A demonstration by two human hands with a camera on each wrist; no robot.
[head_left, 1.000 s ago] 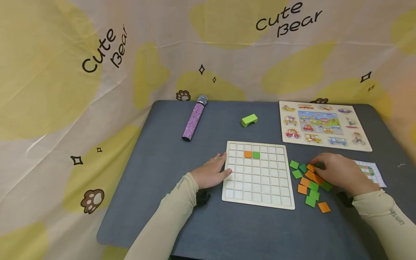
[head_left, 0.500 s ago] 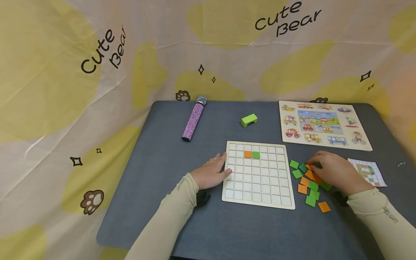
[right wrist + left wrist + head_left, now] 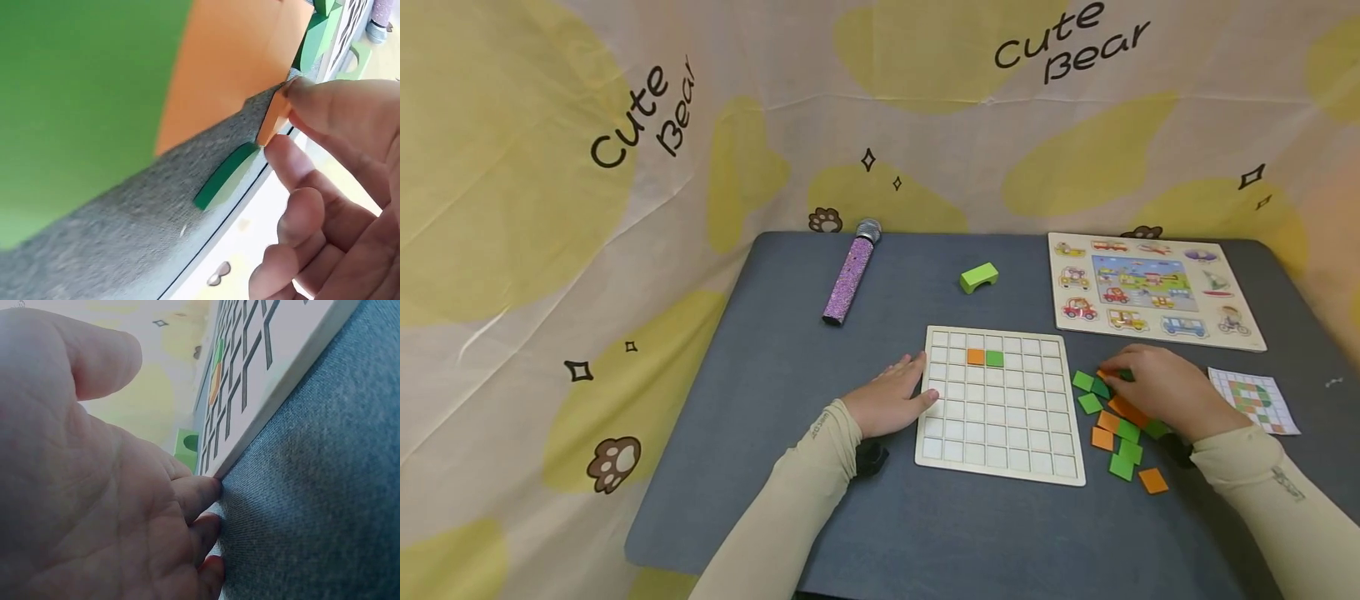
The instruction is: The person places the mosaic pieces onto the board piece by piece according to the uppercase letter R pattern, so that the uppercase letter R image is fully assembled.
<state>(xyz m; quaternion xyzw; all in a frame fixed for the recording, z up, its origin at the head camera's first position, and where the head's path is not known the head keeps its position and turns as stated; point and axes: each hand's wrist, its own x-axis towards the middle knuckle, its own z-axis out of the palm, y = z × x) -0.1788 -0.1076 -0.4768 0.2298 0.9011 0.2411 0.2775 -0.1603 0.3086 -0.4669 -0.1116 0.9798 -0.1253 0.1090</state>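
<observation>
My left hand (image 3: 886,400) rests at the left edge of the white grid board (image 3: 1000,477), fingers straight and the thumb over its border. In the left wrist view its fingertips (image 3: 209,487) meet the board's side. One orange tile (image 3: 975,357) and one green tile (image 3: 994,358) sit side by side in the grid's second row. Right of the board, my right hand (image 3: 1165,387) pinches an orange square tile (image 3: 274,119) between thumb and fingertip, over a loose pile of green tiles (image 3: 1122,467) and orange tiles (image 3: 1153,481). The palm hides part of the pile.
A printed pattern card (image 3: 1255,400) lies right of my right hand. Behind are a picture puzzle board (image 3: 1157,325), a green arch block (image 3: 979,277) and a glittery purple microphone (image 3: 850,279). A patterned cloth (image 3: 925,125) hangs along the table's back edge.
My right hand has shifted left across the pile, drawing the orange tile with it, and more of the pattern card shows. My left hand has stayed in place.
</observation>
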